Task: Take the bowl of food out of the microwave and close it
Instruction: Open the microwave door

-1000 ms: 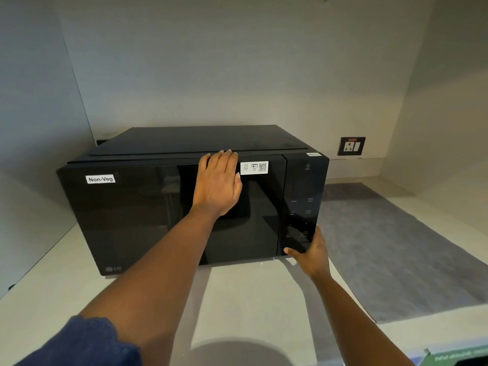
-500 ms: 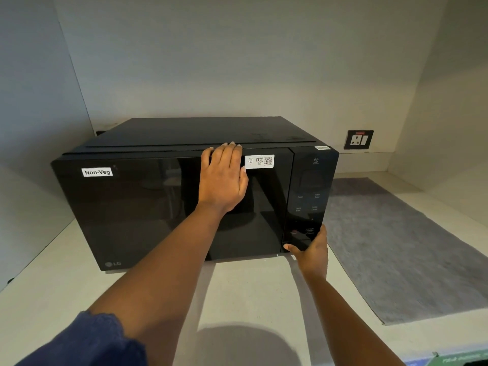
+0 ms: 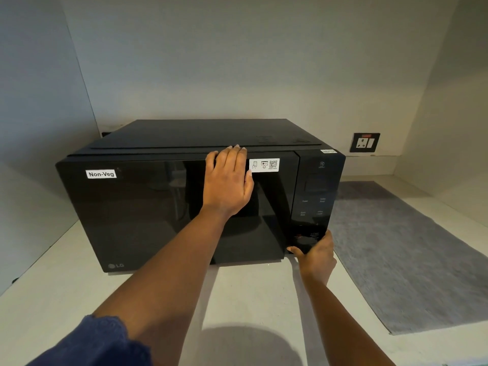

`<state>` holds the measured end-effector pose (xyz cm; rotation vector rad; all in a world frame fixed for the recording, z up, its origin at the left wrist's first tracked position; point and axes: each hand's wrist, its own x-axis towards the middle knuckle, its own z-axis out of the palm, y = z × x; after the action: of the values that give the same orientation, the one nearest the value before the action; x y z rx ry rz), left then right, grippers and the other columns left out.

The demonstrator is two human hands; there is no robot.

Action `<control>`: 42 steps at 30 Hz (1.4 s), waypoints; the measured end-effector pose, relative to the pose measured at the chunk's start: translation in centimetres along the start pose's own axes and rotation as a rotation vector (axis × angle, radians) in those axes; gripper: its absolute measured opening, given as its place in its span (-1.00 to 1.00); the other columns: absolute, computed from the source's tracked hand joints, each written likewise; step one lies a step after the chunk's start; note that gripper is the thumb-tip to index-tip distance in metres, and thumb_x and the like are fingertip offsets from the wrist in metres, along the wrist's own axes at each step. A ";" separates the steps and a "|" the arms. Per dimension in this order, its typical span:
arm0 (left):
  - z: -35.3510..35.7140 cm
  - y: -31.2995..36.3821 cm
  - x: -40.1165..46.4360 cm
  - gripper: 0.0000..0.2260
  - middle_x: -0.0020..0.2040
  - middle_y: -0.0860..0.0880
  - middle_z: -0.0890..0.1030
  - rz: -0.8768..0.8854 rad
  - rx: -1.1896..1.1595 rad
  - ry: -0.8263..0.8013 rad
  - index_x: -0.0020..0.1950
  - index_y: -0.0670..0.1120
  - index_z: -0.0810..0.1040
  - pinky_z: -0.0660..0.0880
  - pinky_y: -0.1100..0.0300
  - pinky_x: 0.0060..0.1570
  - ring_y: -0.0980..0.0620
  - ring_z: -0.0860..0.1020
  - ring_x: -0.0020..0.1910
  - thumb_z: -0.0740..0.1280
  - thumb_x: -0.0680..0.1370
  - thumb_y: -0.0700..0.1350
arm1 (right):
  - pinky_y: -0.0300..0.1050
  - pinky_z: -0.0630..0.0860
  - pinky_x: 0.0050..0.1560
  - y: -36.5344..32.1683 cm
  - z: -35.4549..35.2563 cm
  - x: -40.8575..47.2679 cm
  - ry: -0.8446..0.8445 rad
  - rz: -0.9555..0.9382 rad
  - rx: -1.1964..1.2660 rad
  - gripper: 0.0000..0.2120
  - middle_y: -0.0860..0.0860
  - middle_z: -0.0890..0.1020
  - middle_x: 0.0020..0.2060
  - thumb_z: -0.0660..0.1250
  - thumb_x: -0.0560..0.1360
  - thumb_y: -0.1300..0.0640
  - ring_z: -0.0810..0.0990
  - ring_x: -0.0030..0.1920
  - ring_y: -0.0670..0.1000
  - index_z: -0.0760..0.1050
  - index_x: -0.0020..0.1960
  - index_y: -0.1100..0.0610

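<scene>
A black microwave [image 3: 148,212] with a "Non-Veg" label stands on a white counter, its dark glass door shut. My left hand [image 3: 228,180] lies flat against the upper part of the door, fingers together and reaching the top edge. My right hand [image 3: 315,256] rests at the lower right corner of the microwave, thumb against the bottom of the control panel [image 3: 314,202], holding nothing. The bowl of food is not visible through the dark door.
A grey mat [image 3: 401,249] lies on the counter to the right of the microwave. A wall socket [image 3: 365,142] sits on the back wall behind it. Walls close in on the left, back and right.
Both hands stay where they were on the microwave. Only the camera has shifted slightly, so the microwave sits a little to the right in view.
</scene>
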<state>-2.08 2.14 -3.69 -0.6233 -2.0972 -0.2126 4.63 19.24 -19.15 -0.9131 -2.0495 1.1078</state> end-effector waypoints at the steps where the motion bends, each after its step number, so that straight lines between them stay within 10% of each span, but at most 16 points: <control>1: 0.0 0.0 -0.1 -0.55 0.13 -0.13 0.66 0.007 0.002 0.017 0.19 -0.19 0.56 0.40 -0.01 0.19 -0.10 0.61 0.12 0.12 0.46 0.01 | 0.23 0.37 0.34 -0.1 0.1 0.0 0.010 0.014 0.007 -0.18 0.22 0.46 0.31 0.56 0.24 0.15 0.44 0.29 0.31 0.21 0.37 0.19; 14: -1.2 -0.2 -0.6 -0.56 0.11 -0.12 0.66 0.023 -0.029 -0.025 0.21 -0.20 0.55 0.48 -0.04 0.18 -0.09 0.61 0.12 0.11 0.47 0.00 | 0.23 0.22 0.40 0.0 -0.8 -0.8 -0.035 -0.065 -0.171 -0.11 0.19 0.27 0.44 0.49 0.33 0.06 0.27 0.42 0.26 0.02 0.46 0.15; 22: -2.1 0.1 -0.8 -0.53 0.22 -0.13 0.60 -0.007 -0.081 -0.094 0.29 -0.19 0.49 0.39 -0.06 0.29 -0.10 0.54 0.23 0.05 0.51 0.01 | 0.04 0.27 0.35 -7.4 -5.1 0.6 0.322 -0.530 0.157 -0.43 0.20 0.38 0.38 0.24 0.44 0.13 0.33 0.38 0.16 0.21 0.42 0.18; 31: -3.4 -0.1 -1.4 -0.57 0.34 -0.12 0.51 0.018 -0.089 -0.152 0.38 -0.17 0.40 0.25 -0.01 0.41 -0.08 0.43 0.35 0.11 0.56 -0.02 | -0.05 0.41 0.26 -14.7 -6.7 -0.4 0.023 -0.919 -0.078 -0.58 0.15 0.56 0.23 0.18 0.47 0.06 0.46 0.28 0.10 0.43 0.28 0.19; 42: -7.4 0.8 -2.7 -0.64 -0.13 -0.08 0.73 0.011 -0.140 0.003 -0.01 -0.17 0.66 0.56 0.13 -0.11 -0.04 0.68 -0.14 0.10 0.50 -0.08 | -0.41 0.37 -0.11 -13.8 -9.9 -1.1 -0.006 -1.102 0.140 -0.66 0.15 0.68 -0.12 0.18 0.44 0.07 0.58 -0.06 0.08 0.62 0.02 0.20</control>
<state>4.97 -0.94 -1.72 -0.7169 -2.0877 -0.3570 9.12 17.07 -2.89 0.3243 -1.9641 0.5910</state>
